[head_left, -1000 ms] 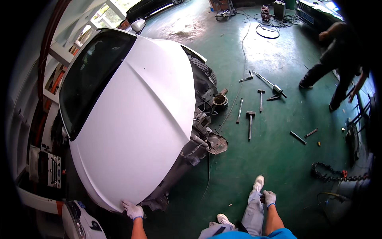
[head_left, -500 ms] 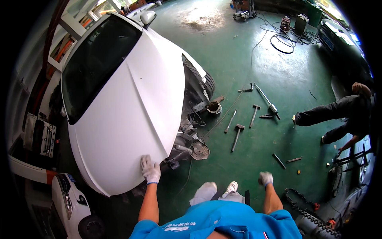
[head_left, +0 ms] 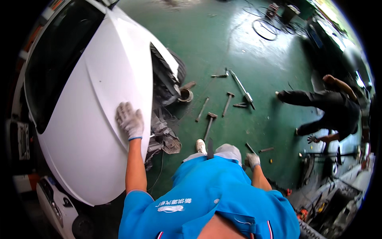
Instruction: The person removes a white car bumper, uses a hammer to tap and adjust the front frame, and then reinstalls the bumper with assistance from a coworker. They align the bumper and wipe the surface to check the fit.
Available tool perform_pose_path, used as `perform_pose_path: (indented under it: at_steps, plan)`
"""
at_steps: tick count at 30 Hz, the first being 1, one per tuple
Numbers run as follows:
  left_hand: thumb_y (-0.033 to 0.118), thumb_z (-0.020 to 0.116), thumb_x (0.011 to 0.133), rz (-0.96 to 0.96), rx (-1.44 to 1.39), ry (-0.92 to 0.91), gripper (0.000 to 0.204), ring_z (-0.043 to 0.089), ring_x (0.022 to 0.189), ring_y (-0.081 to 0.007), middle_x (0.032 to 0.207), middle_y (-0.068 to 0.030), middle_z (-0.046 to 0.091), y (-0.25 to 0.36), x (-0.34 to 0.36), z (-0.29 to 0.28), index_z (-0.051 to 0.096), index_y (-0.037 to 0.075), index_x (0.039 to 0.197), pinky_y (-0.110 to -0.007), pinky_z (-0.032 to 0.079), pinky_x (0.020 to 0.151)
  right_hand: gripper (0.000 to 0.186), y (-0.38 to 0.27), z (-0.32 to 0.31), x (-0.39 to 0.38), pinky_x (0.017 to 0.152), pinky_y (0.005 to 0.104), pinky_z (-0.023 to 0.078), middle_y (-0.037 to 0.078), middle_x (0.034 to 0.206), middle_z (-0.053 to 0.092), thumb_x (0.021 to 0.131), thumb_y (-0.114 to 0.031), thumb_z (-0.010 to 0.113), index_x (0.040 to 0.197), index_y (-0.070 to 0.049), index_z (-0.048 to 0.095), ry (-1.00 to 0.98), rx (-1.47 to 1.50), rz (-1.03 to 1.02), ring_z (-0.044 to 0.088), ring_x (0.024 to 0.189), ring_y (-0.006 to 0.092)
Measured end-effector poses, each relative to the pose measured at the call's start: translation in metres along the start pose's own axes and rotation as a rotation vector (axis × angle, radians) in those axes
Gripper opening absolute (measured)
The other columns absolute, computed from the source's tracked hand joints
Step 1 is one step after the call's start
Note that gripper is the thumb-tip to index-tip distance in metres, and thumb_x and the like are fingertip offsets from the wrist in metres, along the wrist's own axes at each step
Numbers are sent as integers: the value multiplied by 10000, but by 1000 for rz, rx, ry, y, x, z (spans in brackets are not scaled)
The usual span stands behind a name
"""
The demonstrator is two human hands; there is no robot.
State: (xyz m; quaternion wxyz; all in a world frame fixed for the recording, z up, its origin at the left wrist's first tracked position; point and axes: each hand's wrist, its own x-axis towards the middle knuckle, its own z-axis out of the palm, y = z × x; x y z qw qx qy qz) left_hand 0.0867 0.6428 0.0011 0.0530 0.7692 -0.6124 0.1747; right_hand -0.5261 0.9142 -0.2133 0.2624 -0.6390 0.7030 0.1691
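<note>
My left hand (head_left: 130, 120), in a pale work glove, lies with its fingers stretched out on the white bonnet (head_left: 79, 131) of a car, close to the raised crease by its right edge. Nothing is gripped in it. My right hand (head_left: 252, 160), gloved too, hangs low beside my right leg, apart from the car. Its fingers are blurred and partly turned away, and I see nothing in it. Bare mechanical parts (head_left: 161, 133) show beside the bonnet's right edge, below the exposed wheel arch (head_left: 163, 75).
Two hammers (head_left: 210, 125) (head_left: 228, 104), a long slide-hammer-like rod (head_left: 242, 89) and several bars lie on the green floor. A round can (head_left: 185, 95) stands by the wheel. At right a person in dark clothes (head_left: 330, 107) bends over. Cables (head_left: 266, 30) coil behind.
My left hand has slid from the bonnet's front edge farther up toward the windscreen. I have stepped forward, and my right hand has come in closer to my leg. The other person's lower hand has moved.
</note>
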Motion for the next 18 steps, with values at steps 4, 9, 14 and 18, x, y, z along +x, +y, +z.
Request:
perform_pose_path:
  at_steps: [4, 9, 14, 18]
  plan:
    - [439, 600, 933, 139, 18, 55, 660, 261, 1519, -315, 1632, -121, 333, 40, 93, 15, 478, 114, 1495, -519, 126, 1253, 217, 37, 27, 16, 670, 468, 564, 138, 804, 693, 804, -291, 712, 868, -107, 618, -232, 161, 133, 710, 803, 344]
    - [454, 574, 953, 199, 59, -117, 624, 342, 1481, -322, 1573, -122, 435, 105, 215, 10, 506, 113, 1471, -531, 180, 1234, 174, 69, 56, 94, 682, 492, 552, 113, 817, 709, 858, -255, 666, 894, -85, 671, -115, 630, 171, 708, 809, 334]
    - [479, 483, 1001, 121, 131, -138, 636, 327, 1491, -307, 1594, -119, 406, 145, 339, 51, 449, 100, 1511, -492, 187, 1239, 203, 66, -21, 249, 779, 481, 578, 158, 961, 740, 916, -278, 579, 919, -140, 728, -237, 67, -68, 716, 951, 365]
    - [534, 401, 1018, -12, 272, -257, 733, 204, 1538, -336, 1664, -140, 250, 183, 390, 79, 301, 79, 1584, -496, 135, 1253, 246, 90, -132, 375, 669, 485, 558, 170, 890, 734, 900, -327, 599, 756, -138, 660, -62, 107, -163, 718, 816, 336]
